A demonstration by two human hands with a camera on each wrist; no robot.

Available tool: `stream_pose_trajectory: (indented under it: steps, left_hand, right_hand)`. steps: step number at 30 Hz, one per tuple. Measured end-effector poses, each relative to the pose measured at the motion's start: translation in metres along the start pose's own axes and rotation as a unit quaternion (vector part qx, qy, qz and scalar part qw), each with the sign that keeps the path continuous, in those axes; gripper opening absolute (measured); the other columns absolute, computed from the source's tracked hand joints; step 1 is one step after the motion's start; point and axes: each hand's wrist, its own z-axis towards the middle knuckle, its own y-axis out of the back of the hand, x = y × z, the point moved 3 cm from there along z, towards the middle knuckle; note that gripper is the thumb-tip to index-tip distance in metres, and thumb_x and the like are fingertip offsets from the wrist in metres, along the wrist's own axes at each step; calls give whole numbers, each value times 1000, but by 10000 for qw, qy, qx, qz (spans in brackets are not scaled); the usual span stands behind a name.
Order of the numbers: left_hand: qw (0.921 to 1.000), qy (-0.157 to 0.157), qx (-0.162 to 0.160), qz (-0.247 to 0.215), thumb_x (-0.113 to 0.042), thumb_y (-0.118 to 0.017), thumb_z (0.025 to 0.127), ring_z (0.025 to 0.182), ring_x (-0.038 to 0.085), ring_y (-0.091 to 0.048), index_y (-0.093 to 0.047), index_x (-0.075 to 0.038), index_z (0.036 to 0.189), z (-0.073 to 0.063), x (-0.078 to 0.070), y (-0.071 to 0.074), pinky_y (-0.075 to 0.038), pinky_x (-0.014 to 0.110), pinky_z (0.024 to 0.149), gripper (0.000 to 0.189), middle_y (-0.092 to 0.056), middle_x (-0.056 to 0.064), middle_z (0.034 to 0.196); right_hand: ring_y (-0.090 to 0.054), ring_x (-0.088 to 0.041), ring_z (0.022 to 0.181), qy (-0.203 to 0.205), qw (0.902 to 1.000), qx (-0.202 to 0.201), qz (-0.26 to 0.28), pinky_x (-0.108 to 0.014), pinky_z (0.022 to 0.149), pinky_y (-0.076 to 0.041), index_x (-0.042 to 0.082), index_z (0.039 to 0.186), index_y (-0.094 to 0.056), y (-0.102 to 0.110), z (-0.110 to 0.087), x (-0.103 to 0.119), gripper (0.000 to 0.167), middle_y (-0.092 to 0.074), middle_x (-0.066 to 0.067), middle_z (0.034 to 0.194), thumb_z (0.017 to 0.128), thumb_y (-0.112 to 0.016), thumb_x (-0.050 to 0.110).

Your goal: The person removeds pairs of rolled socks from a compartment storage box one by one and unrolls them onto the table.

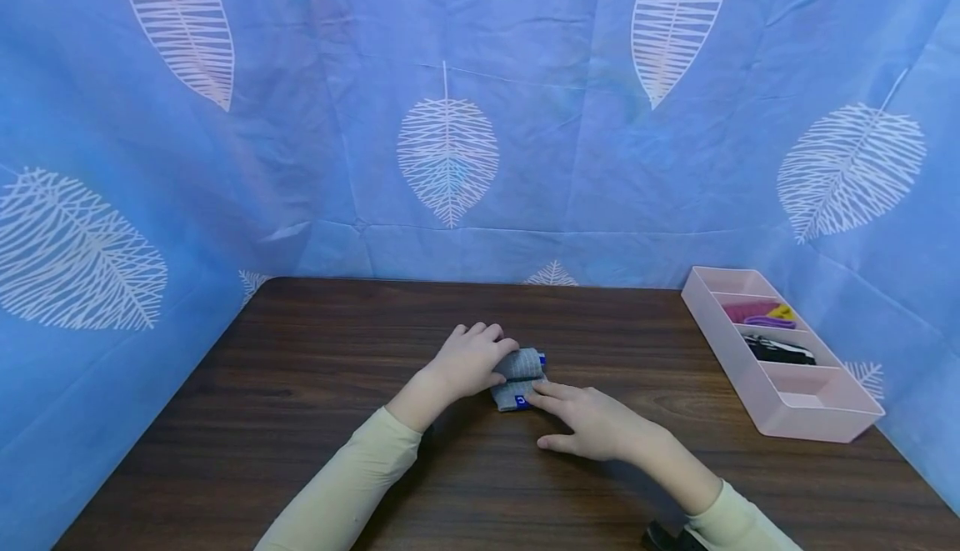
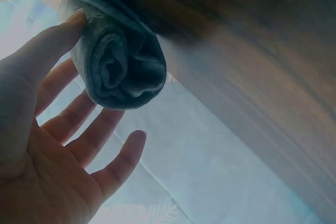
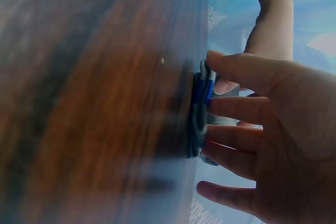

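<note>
Grey socks (image 1: 519, 365) lie on the table in front of me, the far part rolled up and the near part flat. A dark blue label shows on the flat near end. My left hand (image 1: 467, 361) grips the roll from the left, with thumb on the near side and fingers behind it. The spiral end of the rolled socks (image 2: 113, 66) shows in the left wrist view. From the right, my right hand (image 1: 596, 423) rests its straight fingertips on the flat end; in the right wrist view its fingers (image 3: 233, 139) are spread along the layered fabric.
At the right edge of the brown wooden table (image 1: 315, 343) stands a pale pink divided box (image 1: 723, 376). One of its compartments holds pink, purple and yellow items (image 1: 757, 313), another a folded black fabric item (image 1: 778, 350). A blue leaf-print curtain (image 1: 315, 142) hangs around the table.
</note>
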Motion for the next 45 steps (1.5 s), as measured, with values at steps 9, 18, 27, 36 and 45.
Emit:
stream_pose_trajectory:
  steps: [9,18,27,36,45]
  left_hand:
    - [9997,73,93,219,-43,-69,89,114,20,-55,-53,-28,138,-1,-7,-2,-49,41,92,54,-58,-2,127]
    - [9995,191,239,-14,-41,-67,91,117,21,-57,-53,-29,139,9,-9,-4,-49,44,92,51,-60,-1,128]
    - [9950,610,738,-294,-35,-68,91,118,21,-58,-53,-29,138,34,-7,-1,-48,47,96,50,-59,-1,132]
    - [9947,604,742,-363,-32,-69,91,117,20,-60,-53,-26,138,42,1,-6,-49,45,96,49,-59,0,133]
    - [9969,655,323,-284,-33,-67,93,116,22,-61,-56,-25,135,46,8,-11,-51,47,94,45,-61,1,132]
  right_hand:
    - [-52,-36,130,8,9999,-43,161,-59,100,-44,12,144,-49,-1,-3,2,61,-45,-14,151,93,-64,41]
    - [-54,-32,129,126,9990,-263,-350,-58,99,-45,11,142,-51,-4,-7,2,62,-51,-13,145,91,-64,45]
    - [-52,-34,130,155,9994,-176,-253,-59,99,-44,13,142,-51,-3,-7,1,60,-50,-13,145,92,-64,42]
    - [-52,-32,129,225,9990,-171,-341,-57,96,-47,13,143,-50,-6,-5,4,60,-50,-12,144,92,-65,40]
    - [-53,-30,129,263,9984,-21,-508,-54,96,-48,14,143,-50,-3,-10,6,60,-50,-11,145,92,-64,41]
